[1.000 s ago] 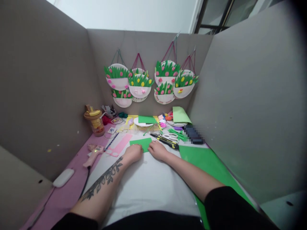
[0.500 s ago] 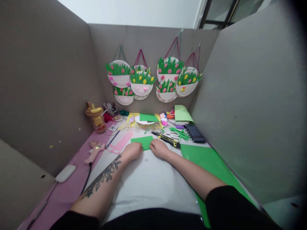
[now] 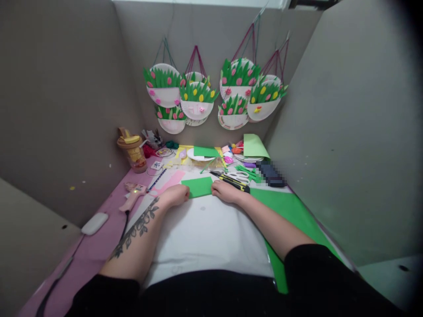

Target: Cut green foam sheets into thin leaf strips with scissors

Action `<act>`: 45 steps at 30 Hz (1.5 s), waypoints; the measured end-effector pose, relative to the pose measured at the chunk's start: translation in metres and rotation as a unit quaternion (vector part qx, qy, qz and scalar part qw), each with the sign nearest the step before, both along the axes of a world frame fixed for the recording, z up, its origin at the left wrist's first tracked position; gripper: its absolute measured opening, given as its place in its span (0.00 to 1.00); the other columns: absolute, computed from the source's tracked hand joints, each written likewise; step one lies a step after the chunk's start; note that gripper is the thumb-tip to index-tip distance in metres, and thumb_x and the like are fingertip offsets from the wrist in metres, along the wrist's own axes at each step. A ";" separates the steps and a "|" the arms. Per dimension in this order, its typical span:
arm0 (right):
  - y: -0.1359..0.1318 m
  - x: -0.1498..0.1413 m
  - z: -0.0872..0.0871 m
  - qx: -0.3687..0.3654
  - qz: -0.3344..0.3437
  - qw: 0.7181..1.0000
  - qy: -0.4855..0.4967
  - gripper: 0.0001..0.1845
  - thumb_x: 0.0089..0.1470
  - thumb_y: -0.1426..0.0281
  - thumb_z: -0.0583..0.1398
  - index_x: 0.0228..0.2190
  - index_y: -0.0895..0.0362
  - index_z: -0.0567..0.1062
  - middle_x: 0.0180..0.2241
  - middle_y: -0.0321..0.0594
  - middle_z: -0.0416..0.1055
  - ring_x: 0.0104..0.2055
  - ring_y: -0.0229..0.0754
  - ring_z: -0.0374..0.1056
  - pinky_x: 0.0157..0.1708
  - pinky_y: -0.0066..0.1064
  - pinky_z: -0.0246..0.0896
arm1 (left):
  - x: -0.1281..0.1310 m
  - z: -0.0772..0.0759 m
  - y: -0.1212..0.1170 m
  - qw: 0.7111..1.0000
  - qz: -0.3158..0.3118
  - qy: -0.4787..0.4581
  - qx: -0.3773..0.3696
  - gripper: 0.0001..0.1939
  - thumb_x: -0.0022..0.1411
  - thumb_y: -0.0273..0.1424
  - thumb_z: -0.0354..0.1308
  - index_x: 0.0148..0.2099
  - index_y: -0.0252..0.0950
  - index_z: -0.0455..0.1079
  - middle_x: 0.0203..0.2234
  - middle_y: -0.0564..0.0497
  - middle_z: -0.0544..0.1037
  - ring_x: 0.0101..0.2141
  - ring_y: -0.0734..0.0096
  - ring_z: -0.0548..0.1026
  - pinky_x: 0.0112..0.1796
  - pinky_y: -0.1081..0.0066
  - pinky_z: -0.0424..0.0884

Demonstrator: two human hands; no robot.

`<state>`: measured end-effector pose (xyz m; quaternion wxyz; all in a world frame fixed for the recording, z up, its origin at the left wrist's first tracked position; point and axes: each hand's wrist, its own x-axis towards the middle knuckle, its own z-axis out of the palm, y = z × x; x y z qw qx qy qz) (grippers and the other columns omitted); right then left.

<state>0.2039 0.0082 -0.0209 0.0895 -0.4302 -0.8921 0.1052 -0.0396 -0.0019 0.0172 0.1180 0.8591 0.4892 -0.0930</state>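
Note:
A small rectangle of green paper (image 3: pixel 199 186) lies between my hands on the white sheet (image 3: pixel 211 237). My left hand (image 3: pixel 177 195) is closed at the paper's lower left edge, its fingers curled. At the right edge, my right hand (image 3: pixel 225 192) is closed too, thumb and fingers pressed together on the paper. Just behind my right hand lie a black-and-yellow utility knife (image 3: pixel 236 183) and white-handled scissors (image 3: pixel 239 177). A pink card piece (image 3: pixel 170 181) is behind my left hand.
On the left are a pink glue gun (image 3: pixel 132 198), a lidded brown cup (image 3: pixel 133 154) and a white case (image 3: pixel 94 223). Green sheets (image 3: pixel 280 204) and a pixelated dark object (image 3: pixel 271 174) lie right. Paper-plate flower baskets (image 3: pixel 197 110) hang on the back panel, with grey partitions either side.
My left hand has slid left along the green paper, so more of the paper shows between my hands. The head view has tilted downward.

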 end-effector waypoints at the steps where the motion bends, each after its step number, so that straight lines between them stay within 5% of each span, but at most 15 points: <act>1: 0.001 0.002 0.001 -0.004 0.001 1.000 -0.002 0.06 0.54 0.75 0.55 0.29 0.60 0.72 0.31 0.41 0.69 0.35 0.39 0.61 0.38 0.27 0.53 | -0.001 0.001 0.000 1.000 -0.001 0.003 -0.003 0.12 0.54 0.30 0.50 0.38 0.38 0.73 0.33 0.47 0.78 0.32 0.67 0.74 0.31 0.73 0.66; 12: -0.015 -0.008 0.000 0.048 0.011 0.998 0.028 0.06 0.55 0.73 0.54 0.32 0.59 0.71 0.33 0.41 0.67 0.38 0.40 0.59 0.40 0.29 0.52 | 0.010 0.002 -0.011 0.998 0.000 -0.035 0.046 0.13 0.56 0.29 0.47 0.38 0.35 0.72 0.34 0.44 0.77 0.35 0.64 0.74 0.36 0.71 0.67; 37: -0.003 -0.021 -0.009 0.020 -0.112 0.991 -0.067 0.12 0.56 0.70 0.52 0.31 0.58 0.75 0.35 0.45 0.72 0.38 0.42 0.64 0.38 0.29 0.52 | 0.025 -0.003 -0.005 0.996 0.077 0.040 0.022 0.17 0.58 0.32 0.46 0.42 0.33 0.73 0.40 0.38 0.77 0.39 0.61 0.75 0.37 0.70 0.69; 45: -0.006 -0.008 -0.008 0.008 -0.188 0.982 -0.031 0.05 0.53 0.70 0.55 0.30 0.57 0.70 0.33 0.43 0.71 0.34 0.41 0.64 0.30 0.28 0.49 | 0.011 0.002 -0.010 0.992 0.116 0.056 0.005 0.16 0.58 0.33 0.47 0.43 0.31 0.72 0.40 0.37 0.76 0.38 0.57 0.75 0.35 0.67 0.69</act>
